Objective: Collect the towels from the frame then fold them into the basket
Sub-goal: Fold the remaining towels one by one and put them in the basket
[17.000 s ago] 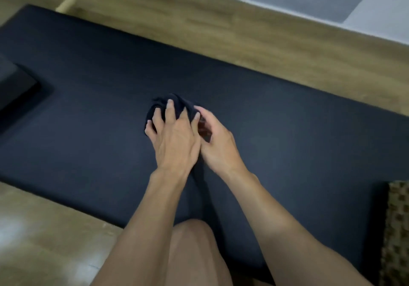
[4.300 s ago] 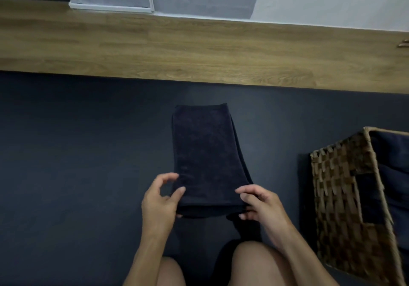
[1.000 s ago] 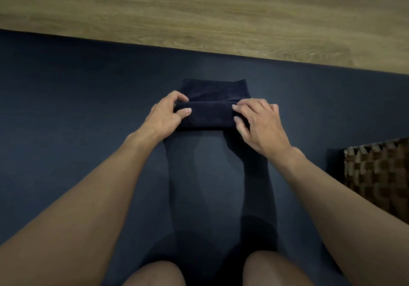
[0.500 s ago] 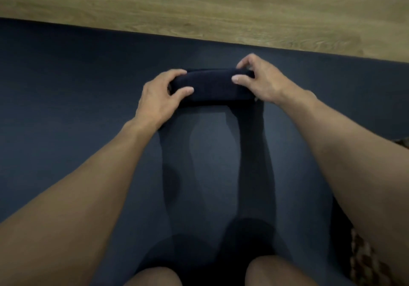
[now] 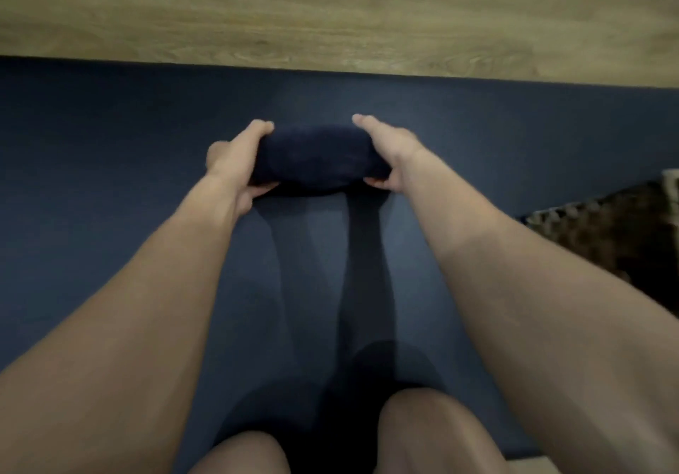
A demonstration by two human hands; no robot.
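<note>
1. Where the dark mat (image 5: 110,187) meets the wood-grain floor (image 5: 330,14) along its far edge, the head view shows one rolled towel (image 5: 316,159) near that edge, with bare mat on both sides.
2. The towel is a thick, soft, navy cylinder. The left hand (image 5: 235,165) and right hand (image 5: 391,154) each curl fingers and thumb round one end.
3. One woven basket (image 5: 624,238) shows at the mat's right edge, well apart.
</note>
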